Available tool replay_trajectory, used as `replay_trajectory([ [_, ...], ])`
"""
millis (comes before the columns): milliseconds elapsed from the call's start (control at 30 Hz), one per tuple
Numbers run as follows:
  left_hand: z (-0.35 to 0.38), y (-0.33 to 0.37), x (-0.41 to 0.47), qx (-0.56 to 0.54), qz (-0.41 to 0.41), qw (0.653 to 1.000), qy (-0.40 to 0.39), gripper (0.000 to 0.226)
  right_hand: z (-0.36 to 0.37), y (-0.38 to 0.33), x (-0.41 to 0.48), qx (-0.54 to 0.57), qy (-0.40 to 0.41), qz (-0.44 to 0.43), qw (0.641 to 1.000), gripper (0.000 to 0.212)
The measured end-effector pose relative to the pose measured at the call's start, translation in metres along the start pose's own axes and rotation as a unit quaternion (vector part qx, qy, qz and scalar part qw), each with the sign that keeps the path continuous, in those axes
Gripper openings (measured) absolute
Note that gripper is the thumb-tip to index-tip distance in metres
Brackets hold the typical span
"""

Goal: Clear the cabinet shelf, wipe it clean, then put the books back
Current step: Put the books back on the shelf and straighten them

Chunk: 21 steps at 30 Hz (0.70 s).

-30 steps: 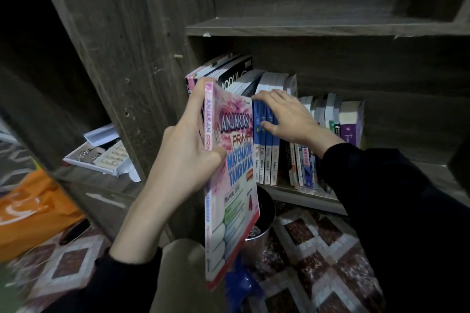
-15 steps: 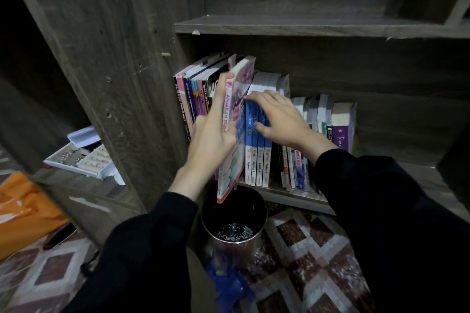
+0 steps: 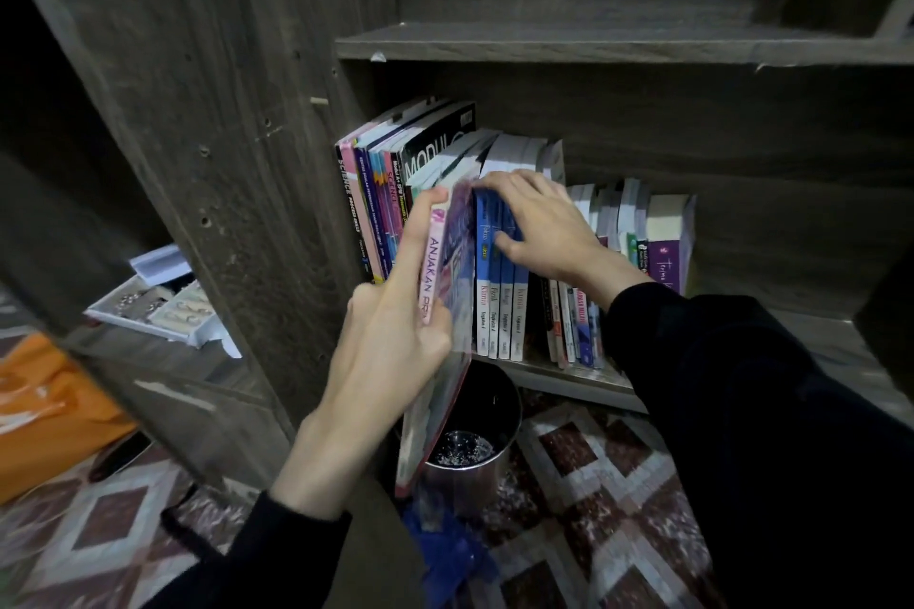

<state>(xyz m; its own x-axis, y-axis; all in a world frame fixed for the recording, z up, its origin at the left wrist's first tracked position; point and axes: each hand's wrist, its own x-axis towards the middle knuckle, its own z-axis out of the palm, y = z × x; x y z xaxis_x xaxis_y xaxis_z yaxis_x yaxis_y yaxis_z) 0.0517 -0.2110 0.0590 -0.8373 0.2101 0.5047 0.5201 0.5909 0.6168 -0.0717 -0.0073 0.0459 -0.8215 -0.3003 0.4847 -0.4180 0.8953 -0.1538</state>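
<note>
My left hand (image 3: 390, 336) grips the pink book (image 3: 447, 292), spine reading ANJAKAN, with its lower end hanging below the shelf (image 3: 569, 378) edge. I should lift it level, then slide it straight into the gap. My right hand (image 3: 539, 223), fingers spread flat, presses the blue books (image 3: 499, 292) aside. Farther in, a black book (image 3: 435, 153) reads MODUL and a dark spine (image 3: 346, 193) reads SCIENCE.

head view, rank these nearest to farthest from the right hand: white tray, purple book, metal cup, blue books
1. blue books, touched by the right hand, on the shelf.
2. purple book, right end of that shelf.
3. metal cup, on the floor below the shelf edge.
4. white tray, far to the left.
</note>
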Motion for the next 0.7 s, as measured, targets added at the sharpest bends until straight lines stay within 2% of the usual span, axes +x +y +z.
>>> replay_trajectory([
  [267,-0.049,0.041,-0.042,0.017,-0.009,0.995,-0.100,0.097,-0.005,-0.001,0.001,0.011,-0.031,0.006,0.999,0.064],
  [467,-0.044,0.032,-0.033,-0.020,0.008,0.996,-0.090,0.093,-0.016,0.001,-0.001,0.025,-0.055,0.000,0.998,0.060],
  [700,-0.046,0.007,-0.006,0.019,-0.011,0.999,-0.040,0.092,-0.020,0.014,-0.008,0.019,-0.050,0.009,0.999,0.066],
])
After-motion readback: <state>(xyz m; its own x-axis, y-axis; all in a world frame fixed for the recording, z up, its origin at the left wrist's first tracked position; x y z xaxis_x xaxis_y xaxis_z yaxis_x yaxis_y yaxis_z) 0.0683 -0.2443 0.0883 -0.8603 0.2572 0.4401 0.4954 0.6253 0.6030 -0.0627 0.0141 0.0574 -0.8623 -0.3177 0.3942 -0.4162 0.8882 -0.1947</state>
